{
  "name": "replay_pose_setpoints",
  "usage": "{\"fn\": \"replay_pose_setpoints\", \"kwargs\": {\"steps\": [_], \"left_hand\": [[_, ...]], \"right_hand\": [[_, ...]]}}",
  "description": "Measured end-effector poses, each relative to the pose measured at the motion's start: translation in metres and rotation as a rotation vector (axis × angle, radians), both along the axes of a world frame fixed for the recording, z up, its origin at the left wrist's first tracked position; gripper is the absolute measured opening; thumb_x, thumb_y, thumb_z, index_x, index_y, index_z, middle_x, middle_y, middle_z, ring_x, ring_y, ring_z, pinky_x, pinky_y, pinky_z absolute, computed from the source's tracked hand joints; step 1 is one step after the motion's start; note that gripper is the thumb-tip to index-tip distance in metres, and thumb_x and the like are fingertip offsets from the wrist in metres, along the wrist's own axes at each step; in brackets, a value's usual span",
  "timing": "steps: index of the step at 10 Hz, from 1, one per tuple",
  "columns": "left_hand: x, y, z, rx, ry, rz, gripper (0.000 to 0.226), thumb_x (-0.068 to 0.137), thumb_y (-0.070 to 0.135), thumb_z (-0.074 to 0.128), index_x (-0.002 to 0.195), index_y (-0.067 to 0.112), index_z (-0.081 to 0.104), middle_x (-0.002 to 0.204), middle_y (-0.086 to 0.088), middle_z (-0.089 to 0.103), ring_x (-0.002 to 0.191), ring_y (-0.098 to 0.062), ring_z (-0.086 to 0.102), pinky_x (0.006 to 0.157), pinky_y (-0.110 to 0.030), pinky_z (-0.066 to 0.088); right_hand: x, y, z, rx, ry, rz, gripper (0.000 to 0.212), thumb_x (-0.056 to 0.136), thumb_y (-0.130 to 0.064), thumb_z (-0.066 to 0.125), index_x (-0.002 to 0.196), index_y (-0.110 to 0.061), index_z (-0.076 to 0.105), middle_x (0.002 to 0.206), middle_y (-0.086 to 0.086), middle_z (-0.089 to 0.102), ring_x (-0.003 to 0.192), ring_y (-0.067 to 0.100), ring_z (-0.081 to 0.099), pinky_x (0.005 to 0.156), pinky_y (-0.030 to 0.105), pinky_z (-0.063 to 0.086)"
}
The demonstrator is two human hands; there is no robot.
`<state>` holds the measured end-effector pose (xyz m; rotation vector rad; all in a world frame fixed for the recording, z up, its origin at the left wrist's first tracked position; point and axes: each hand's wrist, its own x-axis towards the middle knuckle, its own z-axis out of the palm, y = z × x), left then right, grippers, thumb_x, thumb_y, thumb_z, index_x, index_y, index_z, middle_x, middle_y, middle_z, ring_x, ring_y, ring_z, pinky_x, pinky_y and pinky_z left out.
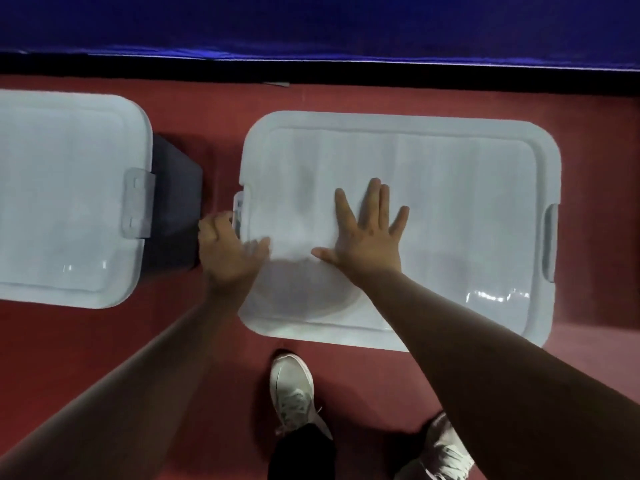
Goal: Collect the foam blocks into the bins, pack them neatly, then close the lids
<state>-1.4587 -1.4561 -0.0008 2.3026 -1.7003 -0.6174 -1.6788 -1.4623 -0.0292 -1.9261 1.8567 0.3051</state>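
Right hand [367,237] spread flat on the lid [450,202], which sits on a bin on the floor [104,341]. Left hand [228,251] curls round the lid's latch [239,209]. Second lid [69,202] to the left.

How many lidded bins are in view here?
2. The left bin is cut off by the frame edge; the right bin lies centre-right, its lid under the flat right hand. More may lie outside the view.
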Motion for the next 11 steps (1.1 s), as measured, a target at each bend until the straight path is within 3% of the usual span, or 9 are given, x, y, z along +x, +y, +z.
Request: {"fn": "replay_pose_setpoints", "kwargs": {"steps": [1,2,3,5,6,8,9,10,11], "left_hand": [[0.018,-0.016,-0.005,0.248,0.151,0.187,0.108,0.070,0.048,0.084,0.148,-0.004,0.029,0.150,-0.022,0.029,0.138,-0.036,0.035,0.113,-0.045,0.034],[0.029,-0.025,-0.006,0.444,0.371,0.272,0.101,0.072,0.045,0.085,0.149,0.008,0.031,0.144,-0.007,0.044,0.133,-0.025,0.045,0.103,-0.034,0.043],[0.034,-0.027,-0.010,0.476,0.569,0.312,0.055,0.073,0.038,0.085,0.117,0.019,0.058,0.100,0.009,0.065,0.094,-0.013,0.066,0.071,-0.023,0.051],[0.009,-0.003,-0.016,0.019,0.229,0.143,0.050,0.075,0.018,0.079,0.117,0.001,0.058,0.109,-0.014,0.051,0.092,-0.035,0.056,0.084,-0.042,0.050],[0.003,-0.001,-0.014,0.061,0.220,0.137,0.051,0.084,0.014,0.073,0.128,0.003,0.050,0.115,-0.023,0.062,0.103,-0.041,0.061,0.087,-0.042,0.050],[-0.004,0.004,-0.013,0.014,-0.019,-0.035,0.047,0.088,0.012,0.069,0.131,0.000,0.054,0.110,-0.026,0.067,0.089,-0.046,0.066,0.071,-0.045,0.052],[-0.002,0.003,-0.005,0.126,0.039,-0.022,0.054,0.097,0.018,0.056,0.146,0.007,0.038,0.135,-0.024,0.054,0.113,-0.044,0.058,0.088,-0.046,0.047],[0.008,0.004,0.014,0.226,0.091,-0.081,0.057,0.095,0.017,0.053,0.148,0.008,0.036,0.142,-0.020,0.045,0.126,-0.038,0.048,0.101,-0.041,0.040],[0.012,0.007,0.054,0.180,0.029,-0.139,0.042,0.091,0.020,0.056,0.129,0.002,0.050,0.125,-0.021,0.054,0.114,-0.038,0.054,0.094,-0.044,0.044]], "right_hand": [[0.001,-0.001,-0.004,-0.016,-0.025,-0.008,0.108,0.077,-0.090,0.036,0.157,-0.034,-0.010,0.159,0.023,-0.028,0.147,0.040,-0.027,0.114,0.070,-0.005],[0.003,-0.003,-0.003,-0.006,0.009,-0.009,0.108,0.077,-0.088,0.040,0.157,-0.035,-0.010,0.159,0.022,-0.028,0.148,0.040,-0.025,0.114,0.071,-0.003],[0.005,-0.004,0.000,0.020,0.015,-0.009,0.107,0.078,-0.085,0.041,0.156,-0.035,-0.012,0.159,0.021,-0.030,0.147,0.039,-0.027,0.115,0.070,-0.004],[0.006,-0.007,0.006,0.057,0.018,-0.024,0.107,0.078,-0.086,0.040,0.154,-0.038,-0.017,0.158,0.020,-0.033,0.146,0.036,-0.031,0.116,0.067,-0.006],[0.006,-0.007,0.009,0.072,0.002,-0.035,0.107,0.077,-0.086,0.042,0.154,-0.039,-0.017,0.158,0.019,-0.033,0.146,0.034,-0.032,0.116,0.066,-0.008],[0.004,-0.006,0.004,0.034,-0.020,-0.034,0.105,0.079,-0.086,0.041,0.154,-0.041,-0.017,0.158,0.017,-0.034,0.146,0.033,-0.032,0.116,0.065,-0.010],[0.002,-0.004,0.008,0.057,-0.022,-0.032,0.104,0.077,-0.089,0.040,0.153,-0.043,-0.015,0.159,0.014,-0.034,0.146,0.031,-0.032,0.117,0.063,-0.011],[0.001,-0.015,0.032,0.126,-0.030,-0.050,0.095,0.082,-0.081,0.045,0.156,-0.041,0.001,0.163,0.014,-0.019,0.151,0.030,-0.020,0.119,0.061,-0.002],[-0.009,-0.015,0.077,0.126,-0.093,-0.086,0.072,0.089,-0.067,0.046,0.147,-0.024,0.038,0.152,0.016,0.034,0.142,0.033,0.030,0.116,0.054,0.022]]}}
